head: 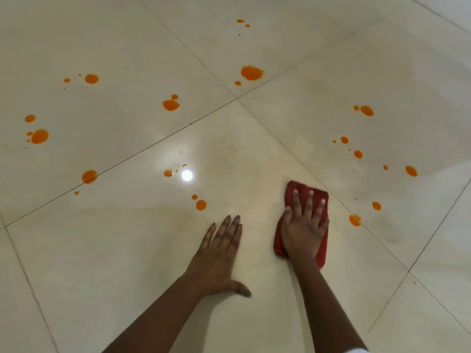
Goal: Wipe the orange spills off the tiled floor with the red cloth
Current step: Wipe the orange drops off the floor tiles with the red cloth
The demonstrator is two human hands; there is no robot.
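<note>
My right hand (303, 228) lies flat on the red cloth (297, 191), fingers straight and spread, pressing it onto the cream tiled floor (127, 250). My left hand (219, 253) rests flat on the bare tile to the left of the cloth, fingers straight. Several orange spills dot the floor. The nearest are a splat (354, 220) just right of the cloth and a drop (200, 205) ahead of my left hand. A large splash (251, 72) lies further ahead near the tile joint. More drops sit at the far left (39, 136) and right (367, 110).
Dark grout lines cross the glossy tiles diagonally and meet at a corner (237, 98) ahead. A bright light reflection (187, 175) glares on the tile ahead of my left hand. Faint smeared streaks show on the tile around my hands.
</note>
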